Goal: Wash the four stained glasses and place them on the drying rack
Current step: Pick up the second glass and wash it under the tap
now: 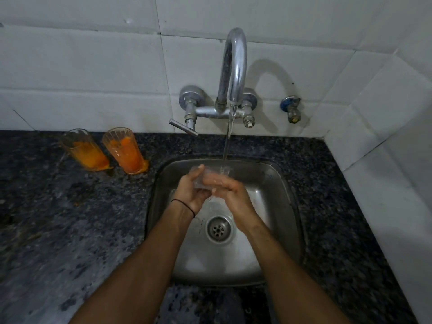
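Observation:
Over the steel sink (284,183) both my hands hold one clear glass (211,175), lying roughly sideways under the running water. My left hand (192,190) grips its left end; my right hand (233,192) wraps its right side, and the fingers hide much of it. Two glasses stained orange stand upright on the dark counter to the left: one (85,149) further left, the other (126,150) nearer the sink. No drying rack is in view.
A chrome tap (233,66) on the white tiled wall pours a stream into the sink. Its lever (183,127) points left. A small valve (292,109) sits to the right. The drain (219,229) lies below my hands. Speckled granite counter (70,218) surrounds the sink.

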